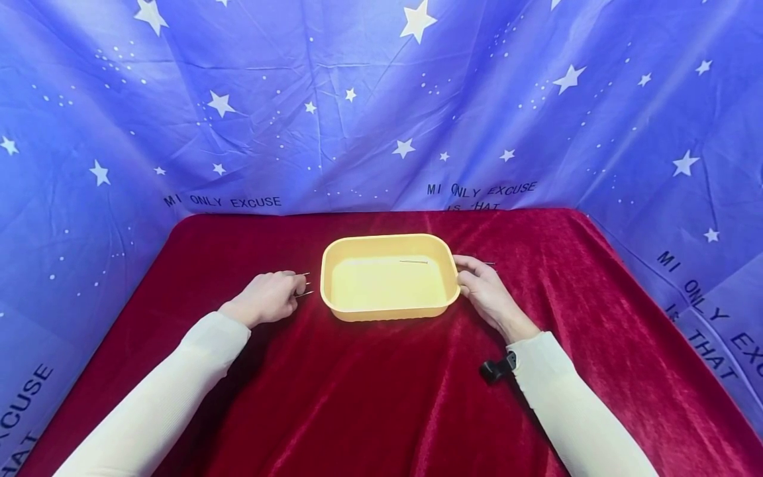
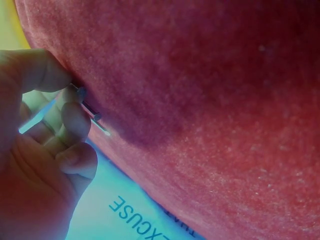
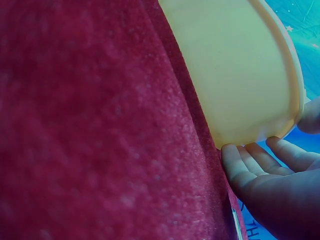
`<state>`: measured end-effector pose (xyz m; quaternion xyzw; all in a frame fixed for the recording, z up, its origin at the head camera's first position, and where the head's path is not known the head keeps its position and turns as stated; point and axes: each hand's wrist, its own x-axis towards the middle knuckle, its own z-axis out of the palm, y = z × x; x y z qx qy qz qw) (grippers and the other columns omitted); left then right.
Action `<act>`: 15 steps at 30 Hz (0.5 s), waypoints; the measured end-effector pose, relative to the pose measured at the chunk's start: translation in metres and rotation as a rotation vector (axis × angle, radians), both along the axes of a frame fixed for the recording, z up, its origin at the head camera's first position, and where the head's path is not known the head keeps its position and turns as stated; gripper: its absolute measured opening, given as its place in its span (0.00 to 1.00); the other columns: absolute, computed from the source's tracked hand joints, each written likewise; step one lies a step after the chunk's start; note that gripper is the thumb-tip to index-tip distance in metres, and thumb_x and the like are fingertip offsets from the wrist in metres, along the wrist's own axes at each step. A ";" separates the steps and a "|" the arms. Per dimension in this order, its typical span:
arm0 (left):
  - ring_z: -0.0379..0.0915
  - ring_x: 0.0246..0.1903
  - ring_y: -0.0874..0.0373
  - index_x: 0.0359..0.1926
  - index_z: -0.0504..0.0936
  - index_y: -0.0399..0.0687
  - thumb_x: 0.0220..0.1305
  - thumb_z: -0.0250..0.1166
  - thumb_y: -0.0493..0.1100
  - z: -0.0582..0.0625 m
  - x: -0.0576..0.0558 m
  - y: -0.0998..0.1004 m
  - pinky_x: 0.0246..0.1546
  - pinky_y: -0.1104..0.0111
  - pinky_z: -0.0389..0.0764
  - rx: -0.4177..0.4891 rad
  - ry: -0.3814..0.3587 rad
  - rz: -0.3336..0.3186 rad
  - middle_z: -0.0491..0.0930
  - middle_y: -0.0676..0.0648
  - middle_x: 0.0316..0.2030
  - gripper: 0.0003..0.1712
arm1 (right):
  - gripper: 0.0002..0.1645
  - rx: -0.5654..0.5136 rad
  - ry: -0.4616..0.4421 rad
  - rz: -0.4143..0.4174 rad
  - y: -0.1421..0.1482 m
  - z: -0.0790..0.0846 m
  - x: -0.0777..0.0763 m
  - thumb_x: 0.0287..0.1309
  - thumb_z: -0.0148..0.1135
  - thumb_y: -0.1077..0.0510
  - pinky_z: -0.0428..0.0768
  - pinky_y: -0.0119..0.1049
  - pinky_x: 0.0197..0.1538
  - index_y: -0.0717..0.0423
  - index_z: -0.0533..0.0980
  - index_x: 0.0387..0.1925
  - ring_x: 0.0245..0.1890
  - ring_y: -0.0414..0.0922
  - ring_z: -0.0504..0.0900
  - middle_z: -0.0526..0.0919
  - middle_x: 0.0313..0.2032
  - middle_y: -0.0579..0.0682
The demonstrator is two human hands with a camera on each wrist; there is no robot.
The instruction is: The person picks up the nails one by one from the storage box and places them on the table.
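Note:
My left hand (image 1: 268, 296) grips several thin metal nails, just left of a yellow plastic basin (image 1: 390, 314). Their ends poke out past my fingers toward the basin. In the left wrist view, nail heads (image 2: 96, 116) show beside the bent fingers, and the palm faces the camera. One more nail (image 1: 414, 262) lies on the basin floor, toward its back right. On the opposite side my right hand (image 1: 487, 293) rests its fingertips (image 3: 232, 154) against the basin's outer wall, low down near the cloth, with another digit at the rim.
A dark red velvet cloth (image 1: 357, 397) covers the table. Another thin metal piece (image 1: 489, 264) lies on it, just beyond my right hand. Blue curtains (image 1: 334, 132) with white stars and lettering enclose the back and sides. A black strap device (image 1: 498, 368) sits at my right wrist.

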<state>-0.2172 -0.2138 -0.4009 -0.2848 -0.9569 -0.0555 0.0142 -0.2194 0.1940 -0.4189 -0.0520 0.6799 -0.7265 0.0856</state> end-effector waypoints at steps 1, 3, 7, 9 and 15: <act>0.67 0.21 0.54 0.24 0.72 0.52 0.43 0.61 0.33 0.000 0.000 0.000 0.22 0.61 0.71 0.000 0.001 -0.001 0.70 0.54 0.24 0.10 | 0.33 0.001 -0.001 -0.001 0.000 0.000 0.000 0.52 0.42 0.73 0.76 0.28 0.38 0.72 0.61 0.63 0.35 0.41 0.76 0.73 0.49 0.59; 0.67 0.21 0.54 0.24 0.72 0.52 0.43 0.61 0.33 0.000 0.000 0.000 0.22 0.61 0.71 -0.002 0.005 -0.001 0.70 0.54 0.24 0.10 | 0.32 0.000 -0.002 -0.002 0.000 0.000 0.000 0.53 0.42 0.73 0.77 0.28 0.39 0.72 0.61 0.63 0.36 0.41 0.77 0.73 0.49 0.59; 0.67 0.20 0.54 0.24 0.71 0.52 0.43 0.61 0.33 0.000 0.000 0.000 0.22 0.61 0.71 -0.007 0.010 -0.003 0.69 0.54 0.24 0.10 | 0.33 -0.008 -0.004 0.002 0.000 0.000 0.001 0.53 0.42 0.73 0.77 0.28 0.39 0.72 0.61 0.63 0.36 0.41 0.77 0.73 0.49 0.60; 0.67 0.20 0.54 0.24 0.71 0.53 0.43 0.61 0.33 0.000 0.000 0.000 0.22 0.61 0.71 -0.010 0.012 -0.005 0.69 0.54 0.23 0.10 | 0.33 -0.008 -0.002 0.002 0.000 0.001 0.001 0.52 0.42 0.73 0.77 0.28 0.38 0.72 0.61 0.63 0.35 0.41 0.76 0.73 0.49 0.59; 0.67 0.21 0.54 0.24 0.72 0.53 0.44 0.61 0.34 0.003 -0.001 0.001 0.22 0.60 0.71 -0.026 0.011 -0.012 0.69 0.54 0.24 0.09 | 0.33 -0.007 -0.006 -0.003 0.000 0.001 0.001 0.52 0.42 0.73 0.77 0.28 0.40 0.72 0.61 0.63 0.37 0.41 0.77 0.73 0.51 0.61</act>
